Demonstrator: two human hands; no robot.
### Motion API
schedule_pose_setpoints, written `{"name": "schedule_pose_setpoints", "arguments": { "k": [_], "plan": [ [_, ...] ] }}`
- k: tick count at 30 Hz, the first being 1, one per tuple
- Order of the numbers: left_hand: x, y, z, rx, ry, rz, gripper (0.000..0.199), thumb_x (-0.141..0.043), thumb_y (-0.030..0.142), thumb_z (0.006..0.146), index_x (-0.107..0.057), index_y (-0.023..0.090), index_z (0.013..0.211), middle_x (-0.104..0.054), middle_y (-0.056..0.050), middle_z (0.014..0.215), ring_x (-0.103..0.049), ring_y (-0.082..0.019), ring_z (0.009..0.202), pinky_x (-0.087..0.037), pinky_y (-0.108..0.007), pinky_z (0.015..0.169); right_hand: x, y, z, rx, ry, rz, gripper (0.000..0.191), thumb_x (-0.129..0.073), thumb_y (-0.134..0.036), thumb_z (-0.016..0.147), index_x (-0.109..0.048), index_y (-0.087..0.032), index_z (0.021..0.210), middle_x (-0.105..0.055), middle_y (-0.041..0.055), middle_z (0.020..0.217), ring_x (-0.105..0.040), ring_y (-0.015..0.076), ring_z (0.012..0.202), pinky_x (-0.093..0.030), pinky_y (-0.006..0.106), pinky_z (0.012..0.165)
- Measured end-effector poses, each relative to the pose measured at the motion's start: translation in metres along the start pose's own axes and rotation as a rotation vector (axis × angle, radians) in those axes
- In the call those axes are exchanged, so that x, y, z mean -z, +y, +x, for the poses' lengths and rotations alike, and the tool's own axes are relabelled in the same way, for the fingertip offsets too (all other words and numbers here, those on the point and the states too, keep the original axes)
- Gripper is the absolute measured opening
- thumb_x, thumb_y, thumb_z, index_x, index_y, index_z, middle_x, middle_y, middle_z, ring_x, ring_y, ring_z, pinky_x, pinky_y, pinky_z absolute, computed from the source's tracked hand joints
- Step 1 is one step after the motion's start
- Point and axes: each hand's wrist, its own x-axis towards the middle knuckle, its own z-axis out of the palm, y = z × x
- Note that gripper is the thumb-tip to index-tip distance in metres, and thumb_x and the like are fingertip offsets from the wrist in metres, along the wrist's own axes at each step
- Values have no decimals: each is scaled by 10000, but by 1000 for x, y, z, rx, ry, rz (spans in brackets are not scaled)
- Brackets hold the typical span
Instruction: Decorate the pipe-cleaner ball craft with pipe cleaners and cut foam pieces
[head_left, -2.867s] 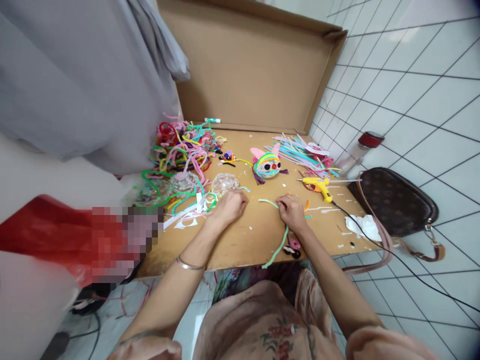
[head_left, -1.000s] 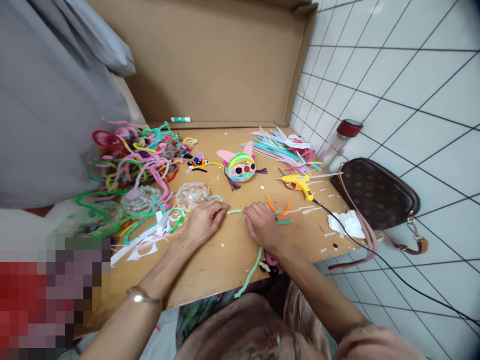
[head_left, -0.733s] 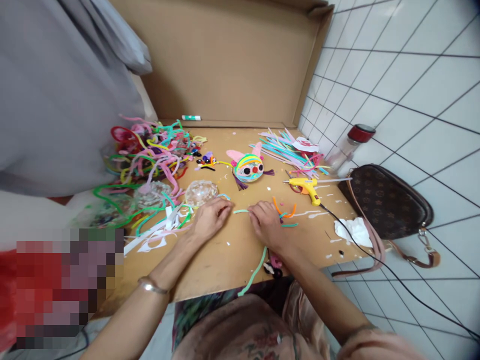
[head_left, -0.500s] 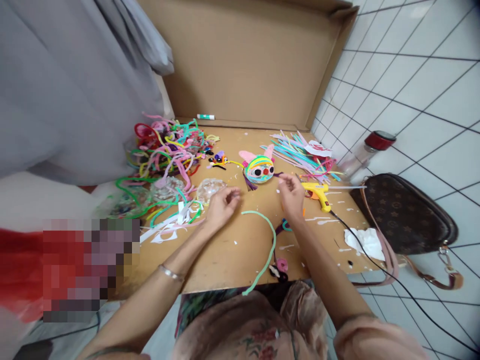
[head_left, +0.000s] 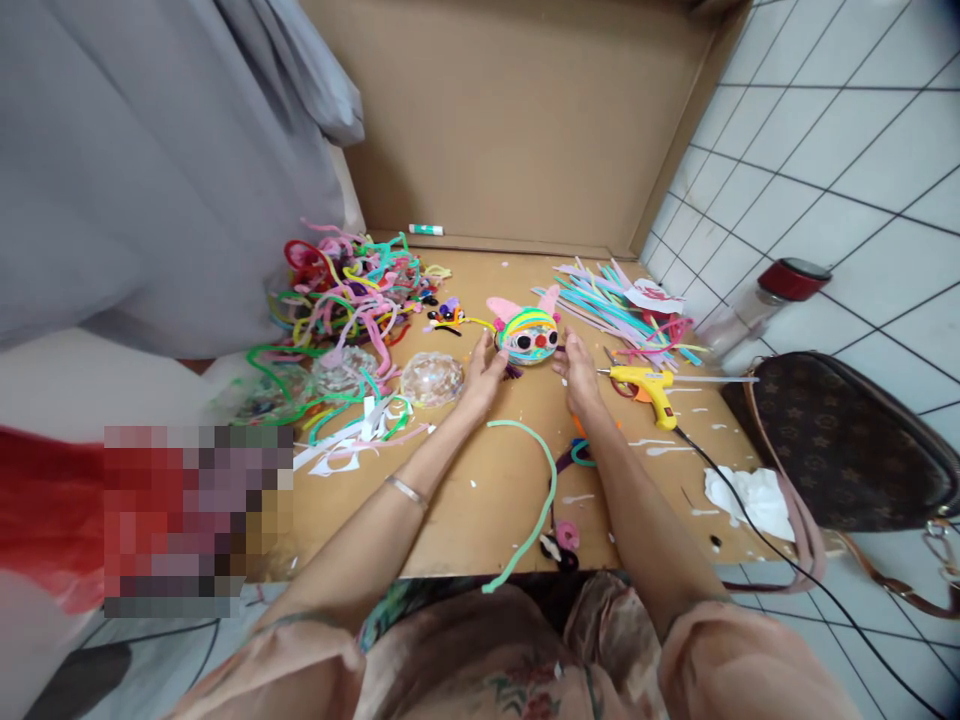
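Note:
A round craft animal head [head_left: 534, 345] sits mid-table. It is wrapped in coloured pipe cleaners, with pink ears, black-and-white eyes and a red nose. My left hand [head_left: 484, 375] reaches its left side, fingers stretched out and seemingly touching it. At its right side is my right hand [head_left: 580, 370], fingers extended, with a small gap that I cannot judge well. Neither hand visibly grips anything. A light green pipe cleaner [head_left: 553, 475] lies curved between my forearms. Just right of my right hand rests a yellow hot glue gun [head_left: 651, 388] with a glue stick in its back.
Tangled pipe cleaners [head_left: 345, 290] heap up at the left, near a clear plastic ball [head_left: 432, 379] and paper strips [head_left: 360, 440]. Straight pipe cleaners [head_left: 600, 300], a red-lidded bottle [head_left: 772, 300], a crumpled tissue [head_left: 750, 498] and a brown bag [head_left: 862, 440] are at the right.
Both hands have moved to the sides of the animal head, the left one forward and right to it. Their fingers have straightened. The view has shifted slightly.

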Motion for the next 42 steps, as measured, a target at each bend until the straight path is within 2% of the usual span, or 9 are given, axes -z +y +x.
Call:
{"name": "schedule_pose_setpoints", "arguments": {
  "k": [4,6,9,13,18,27,34,42],
  "plan": [
    [-3,8,0,125,-55,-70,782,-691,482,791,-397,258,1481,-563,-93,1411,-639,-228,1110,-508,-368,964,-2,0,0,6,-94,20,598,-441,-681,818,-618,-296,1239,-607,47,1345,-608,212,1066,-502,367,866],
    [-4,10,0,157,-86,-110,736,-677,469,803,-421,263,1462,-633,-79,1311,-655,-201,1059,-501,-350,961,-2,0,-1,13,-103,24,590,-447,-686,810,-636,-285,1200,-632,50,1305,-608,207,1052,-500,352,856],
    [-3,11,-3,153,-73,-141,695,-676,442,804,-455,247,1433,-666,-80,1237,-663,-181,1002,-502,-337,945,-2,0,-4,9,-84,59,571,-480,-680,795,-641,-283,1172,-639,45,1278,-611,185,984,-506,321,809],
    [-3,10,-7,121,-52,-120,684,-696,415,791,-478,227,1412,-672,-88,1212,-666,-192,987,-501,-354,945,-1,0,-7,13,-79,90,512,-507,-649,803,-644,-291,1142,-654,32,1231,-616,167,927,-509,294,764],
    [-4,8,-8,90,-28,-95,638,-685,370,799,-497,223,1391,-628,-98,1300,-648,-218,1060,-517,-363,942,-1,1,-8,20,-56,89,486,-521,-628,806,-651,-275,1114,-677,36,1168,-624,172,917,-513,307,775],
    [-3,3,-7,61,-12,-73,660,-709,359,763,-510,225,1377,-605,-93,1342,-643,-227,1067,-547,-351,906,0,-2,-10,39,3,3,497,-522,-630,775,-651,-260,1080,-667,56,1215,-616,219,1016,-499,350,802],
    [-1,1,-7,67,-5,-69,627,-701,365,755,-516,206,1333,-623,-100,1293,-658,-204,1023,-553,-334,888,1,0,-9,46,-18,-14,524,-517,-671,773,-660,-254,1056,-698,54,1148,-618,212,995,-502,345,803],
    [0,2,-12,20,49,-28,582,-678,345,761,-514,207,1303,-683,-80,1147,-693,-195,944,-554,-363,907,6,8,-2,85,63,-22,473,-513,-642,801,-634,-225,988,-708,54,995,-637,171,844,-514,305,754]
  ]
}}
